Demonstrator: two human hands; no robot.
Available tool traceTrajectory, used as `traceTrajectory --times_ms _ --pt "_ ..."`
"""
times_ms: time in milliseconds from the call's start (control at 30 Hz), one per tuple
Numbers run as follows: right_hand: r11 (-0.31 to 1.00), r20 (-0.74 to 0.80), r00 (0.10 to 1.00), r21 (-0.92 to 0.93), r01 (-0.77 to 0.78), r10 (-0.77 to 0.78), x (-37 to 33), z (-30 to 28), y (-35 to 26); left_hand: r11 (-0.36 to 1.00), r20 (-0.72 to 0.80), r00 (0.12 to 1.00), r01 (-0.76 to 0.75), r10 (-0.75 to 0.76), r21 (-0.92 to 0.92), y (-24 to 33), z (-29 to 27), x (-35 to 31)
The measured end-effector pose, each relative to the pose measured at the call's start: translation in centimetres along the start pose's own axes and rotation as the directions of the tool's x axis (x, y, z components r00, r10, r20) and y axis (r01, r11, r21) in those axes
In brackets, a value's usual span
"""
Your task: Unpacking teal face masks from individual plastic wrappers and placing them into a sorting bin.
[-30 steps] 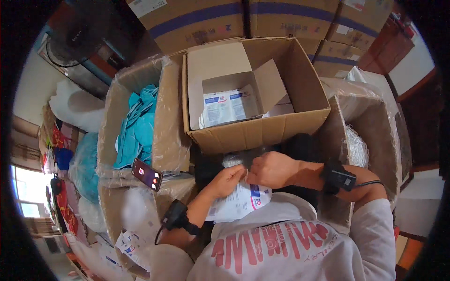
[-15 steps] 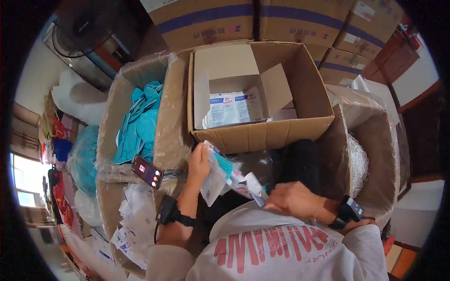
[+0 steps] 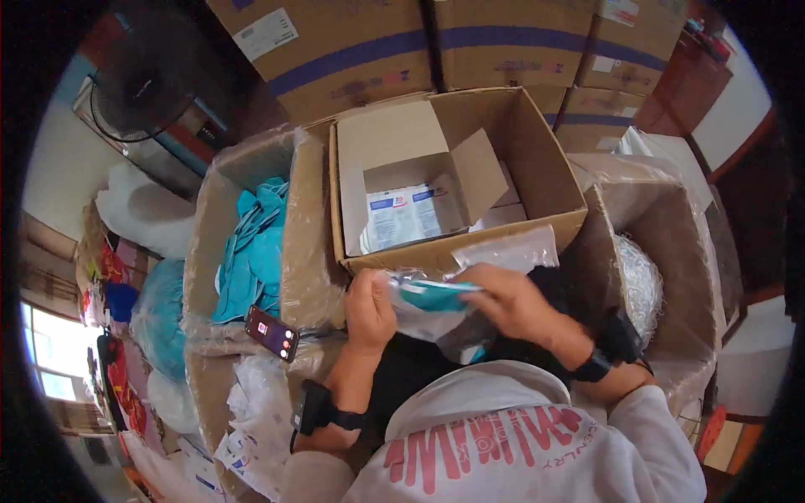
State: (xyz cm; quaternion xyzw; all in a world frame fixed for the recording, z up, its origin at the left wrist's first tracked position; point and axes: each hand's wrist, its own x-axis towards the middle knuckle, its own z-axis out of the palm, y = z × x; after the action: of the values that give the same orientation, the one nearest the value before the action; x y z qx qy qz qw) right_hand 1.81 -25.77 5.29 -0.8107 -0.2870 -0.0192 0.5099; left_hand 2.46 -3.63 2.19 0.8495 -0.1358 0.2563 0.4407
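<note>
In front of my lap, my left hand pinches the left edge of a clear plastic bag with its fingers closed. A teal folded face mask lies at the mouth of this bag, partly inside it. My right hand has its fingers closed on the right end of the mask; its fingertips are partly hidden. Just beyond the right hand, a clear plastic sheet or bag lies against the front of the middle carton. Inside that carton, an open white box holds printed white packets.
A plastic-lined carton at left holds many teal masks. A phone rests on its near edge, above a carton of crumpled white packaging. The right carton holds white cords. Stacked cartons stand behind.
Both hands have risen from my lap toward the middle carton. My right hand has moved up from the printed wrapper to the teal mask at the bag's mouth. The view has shifted slightly.
</note>
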Motion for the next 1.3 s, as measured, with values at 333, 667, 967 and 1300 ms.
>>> traceTrajectory --times_ms 333,667,967,1300 --pt "0.435 -0.153 0.903 0.899 -0.041 0.402 0.5 -11.3 -1.7 0.974 -0.074 0.971 -0.227 0.225 -0.021 -1.0 -2.2 0.7" --pt "0.922 0.414 0.903 -0.291 0.254 -0.118 4.3 -2.3 -3.2 0.889 0.024 0.889 -0.455 0.457 -0.055 0.7 -1.9 1.2" --pt "0.943 0.379 0.925 -0.311 0.121 0.006 4.8 0.0 -2.5 0.923 0.031 0.923 -0.382 0.384 -0.048 0.0 -2.9 0.4" --pt "0.952 0.519 0.844 -0.304 0.034 0.136 5.1 0.3 -2.5 0.928 0.211 0.907 -0.373 0.365 -0.002 0.5 -1.7 -0.1"
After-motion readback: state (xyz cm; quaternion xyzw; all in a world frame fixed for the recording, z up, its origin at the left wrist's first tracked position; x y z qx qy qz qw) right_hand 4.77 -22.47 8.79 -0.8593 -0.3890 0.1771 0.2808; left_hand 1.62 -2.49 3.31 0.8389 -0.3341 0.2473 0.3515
